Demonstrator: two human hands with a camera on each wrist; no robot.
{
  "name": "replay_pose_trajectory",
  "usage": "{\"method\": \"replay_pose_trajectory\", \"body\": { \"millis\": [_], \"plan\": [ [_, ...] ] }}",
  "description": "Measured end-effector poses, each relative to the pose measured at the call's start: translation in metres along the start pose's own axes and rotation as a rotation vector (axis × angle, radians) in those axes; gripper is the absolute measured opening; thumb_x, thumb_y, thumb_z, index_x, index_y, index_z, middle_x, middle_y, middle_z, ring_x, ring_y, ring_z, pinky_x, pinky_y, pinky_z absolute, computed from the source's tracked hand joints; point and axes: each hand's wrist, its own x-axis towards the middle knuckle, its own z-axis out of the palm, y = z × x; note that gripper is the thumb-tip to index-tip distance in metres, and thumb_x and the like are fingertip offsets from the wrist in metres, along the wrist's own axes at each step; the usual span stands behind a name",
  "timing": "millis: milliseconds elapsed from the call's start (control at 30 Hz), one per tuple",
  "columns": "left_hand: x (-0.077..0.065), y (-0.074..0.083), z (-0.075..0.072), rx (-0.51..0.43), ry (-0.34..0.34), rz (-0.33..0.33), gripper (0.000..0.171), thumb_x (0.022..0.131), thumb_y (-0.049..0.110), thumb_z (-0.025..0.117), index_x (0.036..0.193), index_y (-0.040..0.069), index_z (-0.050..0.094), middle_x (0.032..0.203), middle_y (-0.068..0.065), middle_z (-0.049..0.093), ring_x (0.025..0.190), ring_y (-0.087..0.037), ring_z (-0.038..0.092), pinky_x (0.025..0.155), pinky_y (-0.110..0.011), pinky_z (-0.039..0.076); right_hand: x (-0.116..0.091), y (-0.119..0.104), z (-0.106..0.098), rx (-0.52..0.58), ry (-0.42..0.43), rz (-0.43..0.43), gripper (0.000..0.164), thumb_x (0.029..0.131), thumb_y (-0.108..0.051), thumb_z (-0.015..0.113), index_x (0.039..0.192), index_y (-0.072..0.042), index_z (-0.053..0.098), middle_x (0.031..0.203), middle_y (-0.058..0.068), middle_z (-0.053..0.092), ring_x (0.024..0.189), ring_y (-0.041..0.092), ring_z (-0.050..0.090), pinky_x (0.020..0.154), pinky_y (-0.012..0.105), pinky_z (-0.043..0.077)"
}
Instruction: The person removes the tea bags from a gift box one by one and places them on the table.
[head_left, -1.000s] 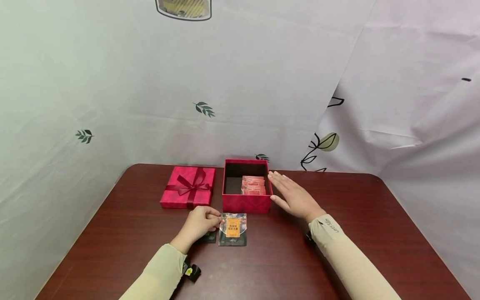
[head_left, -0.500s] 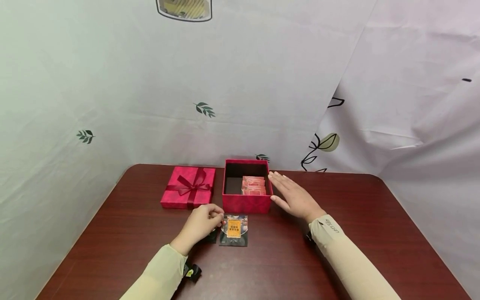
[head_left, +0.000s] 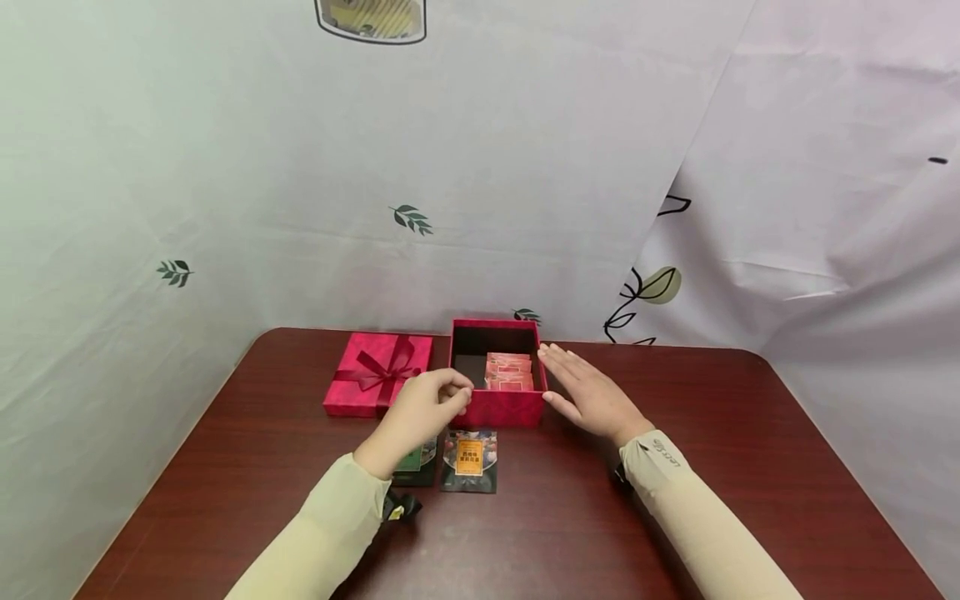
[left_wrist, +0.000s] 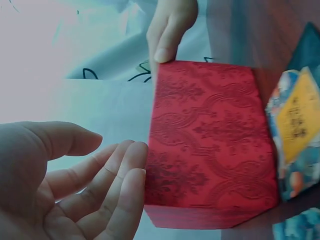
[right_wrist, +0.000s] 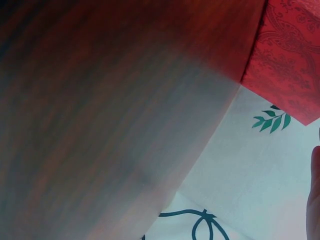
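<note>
Left hand [head_left: 415, 410]: I see it moved up from the packets to the near left corner of the red box [head_left: 501, 408]; fingers loosely bent, thumb apart, holding nothing; contact I cannot tell
Right hand [head_left: 592, 400]: straight-fingered along the box's right side, as before
Pink packets [head_left: 510, 372]: inside, right half, unchanged
Orange-label packet [head_left: 470, 463]: on the table, before the box
Green-label packet [head_left: 412, 463]: left of it; more uncovered now
</note>
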Motion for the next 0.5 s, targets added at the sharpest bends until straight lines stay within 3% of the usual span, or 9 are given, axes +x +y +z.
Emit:
{"method": "replay_pose_trajectory", "body": {
  "millis": [300, 500],
  "plan": [
    [0.027, 0.010, -0.004, -0.053, 0.002, 0.067, 0.015, 0.098, 0.012, 0.065, 0.111, 0.008, 0.072, 0.090, -0.002, 0.073, 0.084, -0.020, 0.072, 0.072, -0.033, 0.055, 0.000, 0.000, -0.001, 0.002, 0.006, -0.004, 0.066, 0.099, -0.032, 0.062, 0.153, -0.001, 0.041, 0.158, 0.015, 0.040, 0.148, 0.031, 0.034, 0.120, 0.047, 0.027],
    [0.049, 0.008, 0.004, -0.051, -0.041, 0.078, 0.016, 0.100, 0.014, 0.063, 0.113, 0.009, 0.071, 0.096, -0.003, 0.073, 0.086, -0.018, 0.070, 0.076, -0.035, 0.057, 0.000, -0.001, 0.000, 0.002, 0.017, -0.021, 0.064, 0.100, -0.032, 0.061, 0.152, 0.000, 0.042, 0.158, 0.016, 0.041, 0.148, 0.032, 0.035, 0.119, 0.049, 0.029]
  ]
}}
